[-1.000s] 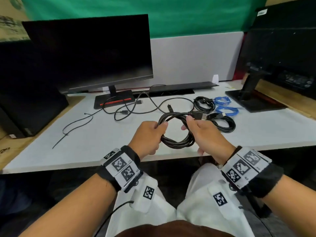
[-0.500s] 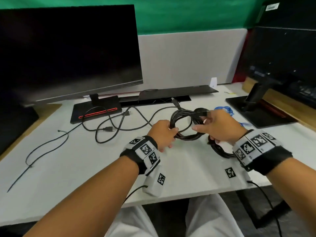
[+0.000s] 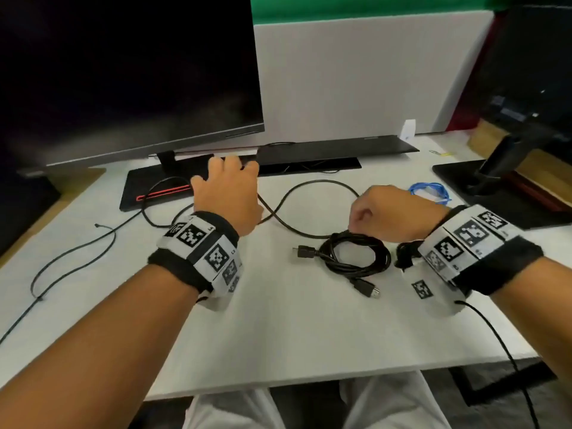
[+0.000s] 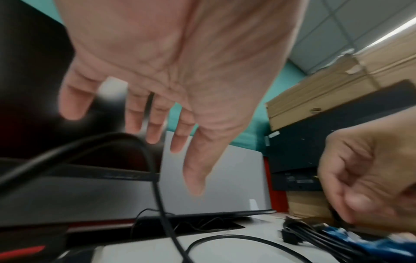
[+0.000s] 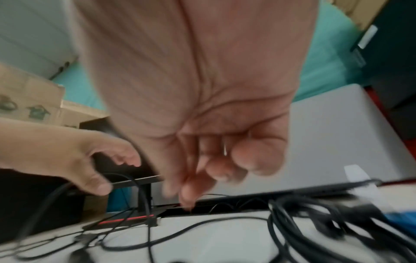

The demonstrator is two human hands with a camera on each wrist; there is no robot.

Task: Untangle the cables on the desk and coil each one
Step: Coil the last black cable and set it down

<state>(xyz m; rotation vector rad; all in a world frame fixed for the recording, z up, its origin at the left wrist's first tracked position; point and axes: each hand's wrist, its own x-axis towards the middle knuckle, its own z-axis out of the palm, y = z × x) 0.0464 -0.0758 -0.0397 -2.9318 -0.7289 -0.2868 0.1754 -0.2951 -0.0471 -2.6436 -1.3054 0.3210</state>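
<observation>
A coiled black cable [image 3: 356, 258] lies flat on the white desk [image 3: 294, 329], both plugs sticking out of the coil — one to the left, one toward the near edge. The right hand [image 3: 393, 212] hovers just behind and above it, fingers curled loosely inward; in the right wrist view they hold nothing. Under that wrist sits another dark bundle of cable [image 3: 405, 255], mostly hidden. A small blue cable [image 3: 430, 191] lies beyond the right hand, near the foot of a monitor stand [image 3: 495, 174].

The left hand [image 3: 227, 193] reaches forward over a long loose black cable [image 3: 309, 187] that loops across the desk in front of the big monitor [image 3: 130, 75]. Its fingers are spread and nearly straight — gripping nothing. A thinner black wire [image 3: 71, 258] trails off toward the desk's left edge.
</observation>
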